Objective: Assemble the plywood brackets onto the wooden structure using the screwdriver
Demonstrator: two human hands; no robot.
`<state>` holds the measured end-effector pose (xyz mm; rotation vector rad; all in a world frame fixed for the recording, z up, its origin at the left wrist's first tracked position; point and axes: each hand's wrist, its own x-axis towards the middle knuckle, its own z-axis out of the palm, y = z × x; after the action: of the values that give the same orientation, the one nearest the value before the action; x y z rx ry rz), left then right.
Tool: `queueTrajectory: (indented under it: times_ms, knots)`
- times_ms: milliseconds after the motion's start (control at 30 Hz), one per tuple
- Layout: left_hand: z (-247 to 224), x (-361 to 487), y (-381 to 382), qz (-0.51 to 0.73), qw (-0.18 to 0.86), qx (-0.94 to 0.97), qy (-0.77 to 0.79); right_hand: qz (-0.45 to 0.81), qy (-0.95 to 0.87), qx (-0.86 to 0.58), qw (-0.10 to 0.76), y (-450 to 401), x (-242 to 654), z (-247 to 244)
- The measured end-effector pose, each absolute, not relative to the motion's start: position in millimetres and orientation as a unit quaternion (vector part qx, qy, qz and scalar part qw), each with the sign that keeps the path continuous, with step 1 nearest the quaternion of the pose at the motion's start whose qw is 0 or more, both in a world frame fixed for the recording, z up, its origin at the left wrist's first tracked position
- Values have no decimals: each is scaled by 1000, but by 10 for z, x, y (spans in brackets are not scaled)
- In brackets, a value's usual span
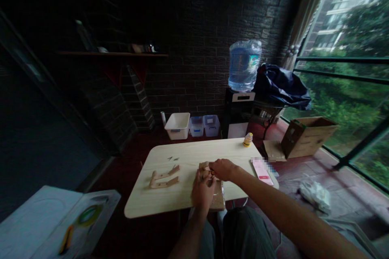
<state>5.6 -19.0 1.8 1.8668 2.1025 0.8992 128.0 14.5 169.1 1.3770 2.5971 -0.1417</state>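
Brown cardboard [217,201], glossy in patches, at the near edge of a pale table [179,204]; juts slightly past the rim, toward the lap. Over its far end, a small wooden piece [207,166], mostly covered by fingers. Left hand [203,192] on the near side: fingers curled in, closed around the piece. Right hand [224,169] in from the right: fingers bent and narrow against the same piece, nearly meeting the left. Cannot tell the contents of the right grip; too small and shadowed. To the left on the table, apart from both hands, a U-shaped wooden frame [152,180], arms pointing right. Beyond it, small dark bits [174,158], not identifiable. Near the far right corner, a yellow-capped bottle [248,141], upright. By the right edge, a flat pink item [261,172], partly pixelated. Low left, off the table, an open case [113,199] with a yellow-orange tool [66,239] inside. Along the dark brick wall [194,68], on the floor: cream bin [178,131], two clear bins [197,126]. Just right of these, a blue water jug [243,66] atop a dispenser [238,109].
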Motion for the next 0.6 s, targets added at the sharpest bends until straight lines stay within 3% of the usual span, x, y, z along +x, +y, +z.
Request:
queueTrajectory:
  times_ms: [600]
  knots:
    - [6, 53, -159, 300, 103, 625, 713, -94, 849, 514, 80, 188, 1242, 1625]
